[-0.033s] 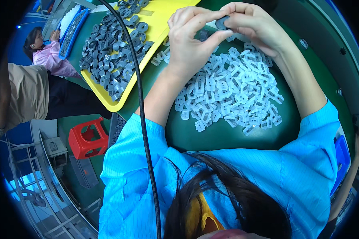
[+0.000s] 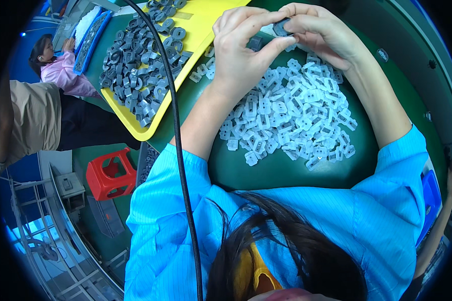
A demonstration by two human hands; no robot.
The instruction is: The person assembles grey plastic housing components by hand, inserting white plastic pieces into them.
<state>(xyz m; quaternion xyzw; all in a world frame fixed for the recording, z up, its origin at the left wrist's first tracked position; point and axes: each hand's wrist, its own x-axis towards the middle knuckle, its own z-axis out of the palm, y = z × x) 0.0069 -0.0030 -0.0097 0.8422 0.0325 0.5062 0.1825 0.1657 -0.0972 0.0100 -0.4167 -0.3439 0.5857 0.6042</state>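
At the far side of the table, a small dark grey plastic part [image 2: 281, 27] is held up between both hands. My left hand [image 2: 241, 47] pinches it from the left with thumb and forefinger. From the right, my right hand [image 2: 319, 37] grips the same part, its fingers curled and partly hiding it. Below the hands spreads a loose pile of small translucent white plastic pieces [image 2: 291, 110], each with dark slots or holes. Another dark grey piece [image 2: 256, 43] shows behind my left thumb.
A yellow tray [image 2: 202, 25] full of grey ring-shaped parts [image 2: 135, 70] lies to the left. A black cable [image 2: 178, 125] hangs across the view. Beyond are a red stool [image 2: 110, 173], a blue tray [image 2: 93, 40] and two people, one in pink [image 2: 65, 80]. Another blue bin [image 2: 429, 200] stands at right.
The grey part has turned slightly between my fingers and shows more of its face. My fingers have shifted a little; both arms are almost still.
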